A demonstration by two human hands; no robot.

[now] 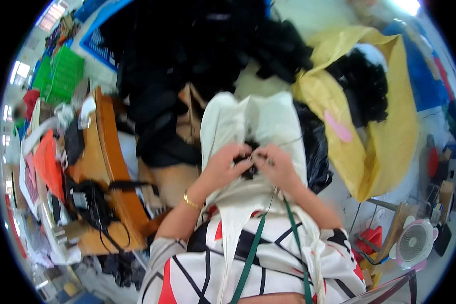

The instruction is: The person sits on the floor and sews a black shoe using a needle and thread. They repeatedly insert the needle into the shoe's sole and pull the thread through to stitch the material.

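Observation:
My left hand [229,163] and my right hand [275,164] meet above my lap, fingertips pinched close together. Between them is a small black piece [249,173], perhaps fabric; its exact kind is too small and blurred to make out. Both hands seem to grip it, the left from one side and the right from the other. A thin dark thread or cord runs off near the right hand. Under the hands, a white cloth [278,116] covers my legs.
A large heap of black fabric pieces [197,55] lies ahead. At right stands an open yellow sack [405,116] holding black pieces, beside a black plastic bag [314,147]. On the left are a wooden table [111,167] and green crates [66,73]. A white fan [415,243] sits at lower right.

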